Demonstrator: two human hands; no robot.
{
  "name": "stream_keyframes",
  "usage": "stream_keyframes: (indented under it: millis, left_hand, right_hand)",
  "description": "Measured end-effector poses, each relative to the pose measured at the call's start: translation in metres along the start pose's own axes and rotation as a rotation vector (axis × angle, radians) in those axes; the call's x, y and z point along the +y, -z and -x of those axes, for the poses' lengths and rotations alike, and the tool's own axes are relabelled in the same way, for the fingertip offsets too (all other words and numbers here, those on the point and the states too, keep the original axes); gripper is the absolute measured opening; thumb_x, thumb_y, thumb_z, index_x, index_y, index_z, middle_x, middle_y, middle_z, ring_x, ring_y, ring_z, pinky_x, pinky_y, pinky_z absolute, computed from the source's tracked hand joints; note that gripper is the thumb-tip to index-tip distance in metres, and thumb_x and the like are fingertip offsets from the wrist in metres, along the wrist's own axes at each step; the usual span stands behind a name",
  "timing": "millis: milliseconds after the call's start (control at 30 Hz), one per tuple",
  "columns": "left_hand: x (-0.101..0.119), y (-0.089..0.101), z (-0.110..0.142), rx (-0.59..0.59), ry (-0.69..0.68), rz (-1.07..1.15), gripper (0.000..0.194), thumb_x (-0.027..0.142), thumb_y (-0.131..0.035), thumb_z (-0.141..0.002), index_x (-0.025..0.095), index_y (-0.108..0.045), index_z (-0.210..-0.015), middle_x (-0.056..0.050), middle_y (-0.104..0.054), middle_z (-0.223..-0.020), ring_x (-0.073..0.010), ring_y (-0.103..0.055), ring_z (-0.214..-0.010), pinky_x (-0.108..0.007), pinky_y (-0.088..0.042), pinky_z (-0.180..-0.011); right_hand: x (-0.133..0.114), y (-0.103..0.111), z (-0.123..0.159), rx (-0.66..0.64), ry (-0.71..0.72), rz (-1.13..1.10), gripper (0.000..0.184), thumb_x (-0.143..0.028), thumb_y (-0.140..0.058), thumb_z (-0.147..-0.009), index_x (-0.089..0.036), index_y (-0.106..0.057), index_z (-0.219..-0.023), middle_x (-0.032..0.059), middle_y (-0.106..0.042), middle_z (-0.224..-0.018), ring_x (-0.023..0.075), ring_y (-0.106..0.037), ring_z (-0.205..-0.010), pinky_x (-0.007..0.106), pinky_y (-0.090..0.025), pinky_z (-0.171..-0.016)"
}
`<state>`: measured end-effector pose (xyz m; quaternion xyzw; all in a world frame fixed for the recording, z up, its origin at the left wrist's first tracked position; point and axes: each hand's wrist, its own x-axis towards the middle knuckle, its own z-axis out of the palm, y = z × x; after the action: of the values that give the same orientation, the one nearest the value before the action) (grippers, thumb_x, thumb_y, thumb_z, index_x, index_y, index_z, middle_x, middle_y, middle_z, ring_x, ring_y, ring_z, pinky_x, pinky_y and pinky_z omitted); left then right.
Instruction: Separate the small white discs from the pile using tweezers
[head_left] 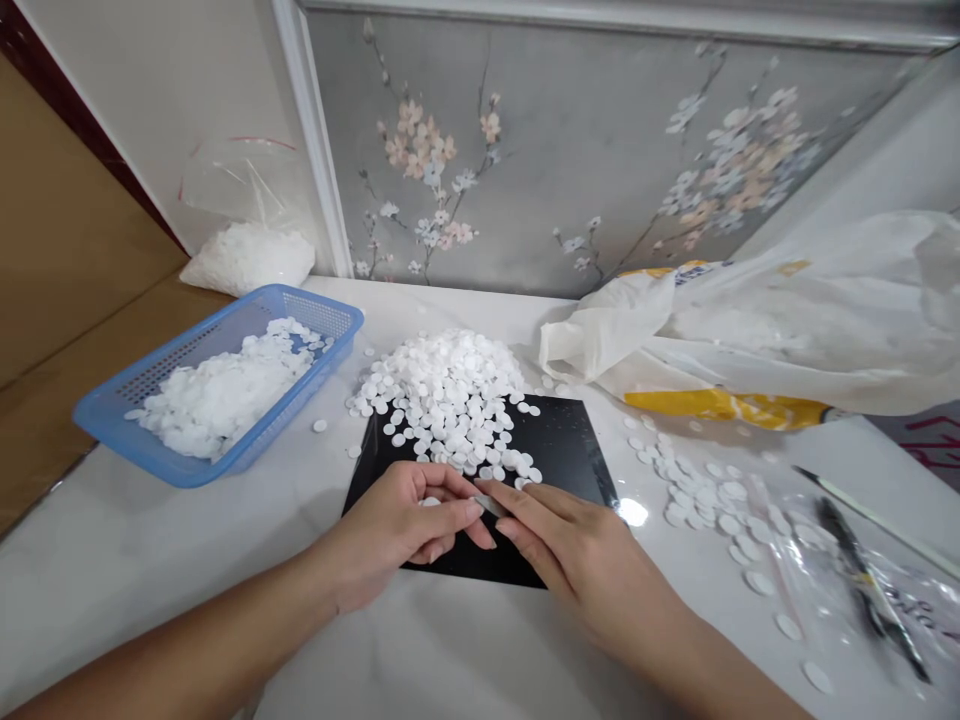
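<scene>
Over the black mat [585,450] my two hands meet at the fingertips. My left hand [409,520] is closed, with thumb and fingers pinching a small white disc [491,506] at its edge. The fingers of my right hand [570,540] are pressed together at the other side of that same disc; their grip is partly hidden. Another white disc [430,501] shows by the curled fingers of the left hand. Just beyond the hands, a heap of round white discs [450,380] spreads over the mat's far part and onto the white table.
At the left stands a blue basket [97,415] with white pieces in it, and behind it a clear bag [251,255] of white pieces. To the right lie a large plastic bag [750,320], loose discs [705,495], a thin pen-like stick [885,525] and a black tool [862,570].
</scene>
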<state>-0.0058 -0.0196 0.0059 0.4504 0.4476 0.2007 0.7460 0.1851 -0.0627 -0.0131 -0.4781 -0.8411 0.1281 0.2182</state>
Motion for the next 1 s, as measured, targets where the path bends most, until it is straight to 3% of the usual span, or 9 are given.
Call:
stream_keyframes:
  millis: [300, 467, 533, 600, 667, 733, 833, 1000]
  left_hand:
    - [-0.002, 0.002, -0.001, -0.011, -0.020, -0.051, 0.020, 0.031, -0.064, -0.077, 0.012, -0.062, -0.083, -0.008, -0.071, -0.072, -0.0034, -0.033, -0.044, -0.021, -0.022, -0.044]
    - [-0.001, 0.003, -0.001, -0.008, -0.032, -0.076, 0.022, 0.030, -0.064, -0.078, 0.013, -0.066, -0.092, -0.006, -0.069, -0.073, -0.0034, -0.032, -0.044, -0.021, -0.022, -0.044]
    - [-0.001, 0.004, -0.003, -0.005, -0.038, -0.063, 0.022, 0.030, -0.064, -0.078, 0.013, -0.066, -0.092, -0.004, -0.067, -0.071, -0.0032, -0.032, -0.045, -0.021, -0.022, -0.044]
    - [-0.002, 0.006, -0.006, 0.018, -0.046, -0.020, 0.020, 0.033, -0.064, -0.079, 0.014, -0.065, -0.086, -0.001, -0.062, -0.065, -0.0030, -0.032, -0.045, -0.020, -0.020, -0.044]
    - [-0.003, 0.010, -0.010, 0.065, -0.050, 0.040, 0.024, 0.037, -0.062, -0.080, 0.014, -0.061, -0.075, 0.001, -0.057, -0.061, -0.0029, -0.032, -0.045, -0.019, -0.019, -0.043]
    - [-0.005, 0.013, -0.014, 0.123, -0.061, 0.105, 0.034, 0.043, -0.059, -0.082, 0.015, -0.052, -0.064, 0.002, -0.054, -0.059, -0.0031, -0.031, -0.044, -0.019, -0.017, -0.042]
    - [-0.004, 0.017, -0.016, 0.197, -0.094, 0.158, 0.042, 0.048, -0.055, -0.083, 0.016, -0.046, -0.058, 0.000, -0.055, -0.060, -0.0040, -0.031, -0.043, -0.019, -0.014, -0.039]
    - [0.000, 0.018, -0.013, 0.228, -0.104, 0.077, 0.026, 0.042, -0.060, -0.082, 0.018, -0.061, -0.092, 0.001, -0.054, -0.066, -0.0061, -0.038, -0.050, -0.018, -0.014, -0.039]
  right_hand:
    - [-0.001, -0.005, 0.002, 0.012, 0.002, 0.019, 0.038, -0.029, -0.030, -0.099, -0.016, -0.061, -0.116, 0.0078, -0.069, -0.082, 0.0185, -0.066, -0.069, 0.028, -0.053, -0.058]
    - [0.011, 0.006, -0.002, 0.098, -0.280, -0.048, 0.038, -0.031, -0.029, -0.098, -0.022, -0.053, -0.126, 0.0069, -0.071, -0.102, 0.0198, -0.069, -0.083, 0.028, -0.053, -0.068]
    - [0.025, 0.017, -0.002, 0.141, -0.439, 0.004, 0.040, -0.034, -0.029, -0.098, -0.025, -0.048, -0.132, 0.0040, -0.073, -0.084, 0.0200, -0.069, -0.068, 0.028, -0.050, -0.059]
    - [0.041, 0.029, -0.001, 0.208, -0.562, 0.074, 0.041, -0.040, -0.030, -0.096, -0.023, -0.050, -0.128, -0.0003, -0.064, -0.059, 0.0195, -0.061, -0.052, 0.027, -0.045, -0.052]
    - [0.053, 0.038, 0.001, 0.224, -0.585, 0.117, 0.035, -0.047, -0.042, -0.090, -0.020, -0.060, -0.103, -0.0028, -0.054, -0.050, 0.0173, -0.052, -0.044, 0.026, -0.038, -0.047]
    - [0.057, 0.040, 0.003, 0.191, -0.590, 0.124, 0.027, -0.045, -0.048, -0.086, -0.022, -0.059, -0.078, -0.0046, -0.046, -0.045, 0.0145, -0.043, -0.041, 0.024, -0.032, -0.044]
    - [0.049, 0.033, 0.000, 0.088, -0.576, -0.005, 0.015, -0.035, -0.050, -0.084, -0.023, -0.055, -0.077, -0.0060, -0.045, -0.047, 0.0129, -0.041, -0.042, 0.022, -0.030, -0.044]
    - [0.035, 0.011, -0.008, -0.119, -0.555, -0.040, 0.015, -0.034, -0.059, -0.079, -0.023, -0.050, -0.073, -0.0056, -0.049, -0.051, 0.0129, -0.044, -0.045, 0.021, -0.027, -0.044]
